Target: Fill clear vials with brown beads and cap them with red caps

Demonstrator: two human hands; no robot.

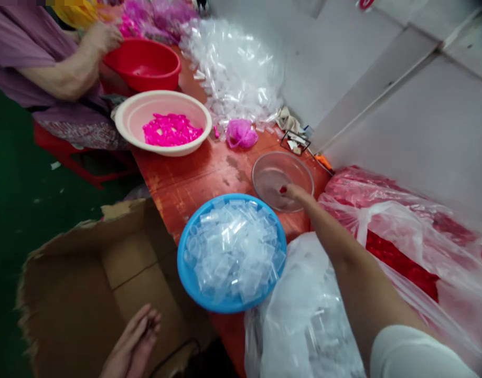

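My right hand [293, 192] reaches over a clear plastic basin [264, 197] on the table. Its fingers are closed around a small red piece [283, 189], mostly covered by the fingertips. Low in the view, my left hand [136, 336] is above the open cardboard box [75, 294]. Its fingers are curled together, and whatever they may hold is hidden. Between the hands, a blue basin [184, 283] is heaped with short clear plastic sleeves [236, 247].
Beyond stand a cream basin [125, 123] of pink pieces [172, 130], a red basin [146, 63] and a pile of clear plastic pieces [236, 68]. A co-worker's arm [67, 73] is at left. Plastic bags [311, 304] crowd the near right; a wall [382, 105] rises behind.
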